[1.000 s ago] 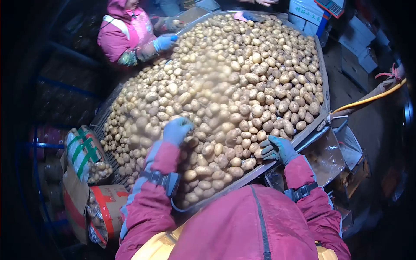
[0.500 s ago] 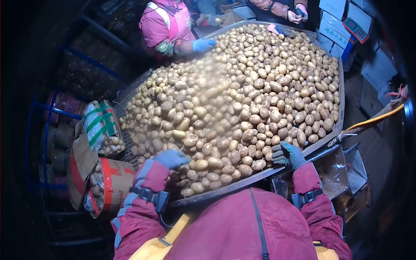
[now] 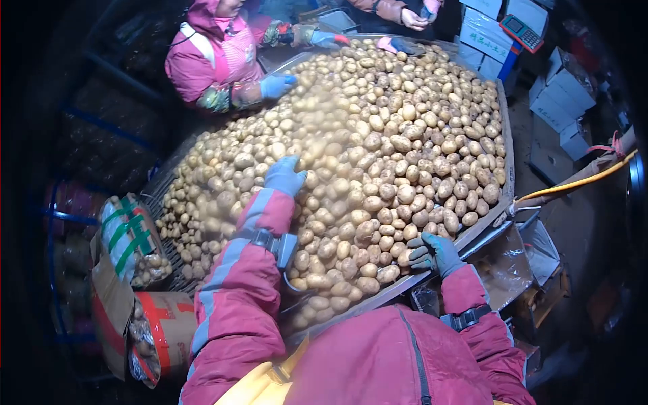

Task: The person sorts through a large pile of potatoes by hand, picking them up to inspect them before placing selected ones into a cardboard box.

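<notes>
The gloved left hand [image 3: 283,175] reaches far across the potatoes [image 3: 378,155] heaped on the worktop [image 3: 503,202], fingers loosely spread, holding nothing. The right hand [image 3: 435,253] cups potatoes at the near rim, stopping strays from rolling off the edge.

No text, number or brand can be read with certainty. Dark printed characters are carried on the white cartons [image 3: 496,20] stacked beyond the far end of the potato worktop [image 3: 505,177], but they are too small and blurred to be made out. A small display is borne by the scale [image 3: 521,28] resting on those cartons; its digits cannot be told. Red and green printing is seen on the boxes [image 3: 158,324] left of the worktop, illegibly.
</notes>
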### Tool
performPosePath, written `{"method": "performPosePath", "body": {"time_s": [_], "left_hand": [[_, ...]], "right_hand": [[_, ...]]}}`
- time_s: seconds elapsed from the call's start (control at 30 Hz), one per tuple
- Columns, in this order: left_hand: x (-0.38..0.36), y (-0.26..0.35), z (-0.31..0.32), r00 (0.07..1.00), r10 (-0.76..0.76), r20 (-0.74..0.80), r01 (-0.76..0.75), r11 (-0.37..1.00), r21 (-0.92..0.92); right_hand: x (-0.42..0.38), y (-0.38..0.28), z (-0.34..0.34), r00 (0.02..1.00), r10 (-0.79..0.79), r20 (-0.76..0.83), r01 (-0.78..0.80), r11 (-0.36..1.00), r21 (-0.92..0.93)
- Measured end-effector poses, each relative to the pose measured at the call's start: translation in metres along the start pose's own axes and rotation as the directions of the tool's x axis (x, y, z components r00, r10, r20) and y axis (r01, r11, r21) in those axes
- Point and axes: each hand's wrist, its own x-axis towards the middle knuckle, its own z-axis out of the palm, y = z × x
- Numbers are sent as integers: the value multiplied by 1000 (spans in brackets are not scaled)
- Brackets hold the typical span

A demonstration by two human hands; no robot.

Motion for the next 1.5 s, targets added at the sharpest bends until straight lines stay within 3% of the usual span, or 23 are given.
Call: {"method": "performPosePath", "body": {"time_s": [0.07, 0.1, 0.23, 0.33, 0.53, 0.57, 0.63, 0.67, 0.73, 0.8, 0.87, 0.9, 0.93, 0.97, 1.07, 1.1, 1.13, 1.17, 1.2, 1.27, 1.33, 1.5], "left_hand": [[10, 16, 1, 996, -65, 58, 59, 993, 101], [13, 28, -7, 980, -99, 172, 75, 987, 143], [17, 29, 3, 982, -100, 163, 75, 985, 154], [16, 8, 6, 988, 28, 150, -37, 998, 57], [10, 18, -13, 964, -79, 252, 25, 977, 211], [0, 24, -16, 950, -115, 290, 117, 993, 12], [-34, 42, -16, 911, -152, 384, 301, 882, -364], [-47, 44, -2, 972, -78, 220, 140, 949, -283], [-67, 57, 16, 957, -91, 275, 262, 675, -689], [-91, 87, 7, 934, 38, 356, 281, 538, -795], [-117, 127, -23, 866, 218, 450, 337, 410, -848], [-127, 135, -15, 871, 320, 373, 202, 459, -865], [-129, 139, -20, 877, 356, 322, 116, 495, -861], [-131, 143, -26, 880, 390, 270, 29, 525, -851], [-94, 114, -55, 921, 61, 384, 299, 519, -800], [-74, 80, -31, 960, -10, 279, 221, 636, -739], [-53, 47, -7, 982, -81, 169, 172, 746, -643], [-37, 29, -4, 999, 35, 8, -27, 867, -497], [-17, 6, 13, 995, 87, -52, -101, 897, -431], [14, -21, 35, 976, 217, -20, -215, 944, -250], [29, -23, 47, 969, 234, 76, -225, 968, -116], [32, 5, 48, 979, 147, 145, -135, 987, -85]], "right_hand": [[1, 1, 0, 1000, 12, -14, -11, 1000, 21], [0, 0, 2, 999, 23, -24, -22, 999, 31], [0, -1, 3, 999, 29, -27, -28, 999, 41], [1, -1, 2, 999, 33, -24, -32, 999, 37], [1, 1, 4, 999, 9, -42, -9, 1000, -3], [0, 2, 3, 1000, -6, -21, 5, 1000, -13], [-4, -2, 7, 999, -5, -36, 4, 1000, -30], [-6, -3, 9, 999, -3, -42, 1, 999, -38], [-7, 0, 11, 999, -9, -44, 8, 999, -31], [-5, 2, 13, 999, -33, -29, 33, 999, 13], [-19, -6, 40, 985, -27, 168, -5, 981, 192], [-24, -10, 56, 971, -36, 237, -32, 961, 276], [-29, -15, 75, 952, -54, 303, -60, 933, 354], [-34, -19, 105, 989, -29, 142, -44, 871, 489], [-38, -17, 82, 987, -33, 157, 21, 997, 77], [-44, -19, 87, 996, -46, 80, 38, 994, 98], [-44, -17, 82, 992, -72, 101, 59, 990, 128], [-42, -14, 76, 987, -109, 121, 89, 983, 160], [-41, -13, 71, 981, -147, 130, 121, 974, 194], [-38, -9, 55, 986, -115, 120, 94, 982, 164], [-39, -9, 54, 975, -150, 166, 111, 968, 225], [-55, -11, 51, 985, -149, 82, 129, 969, 209]]}}
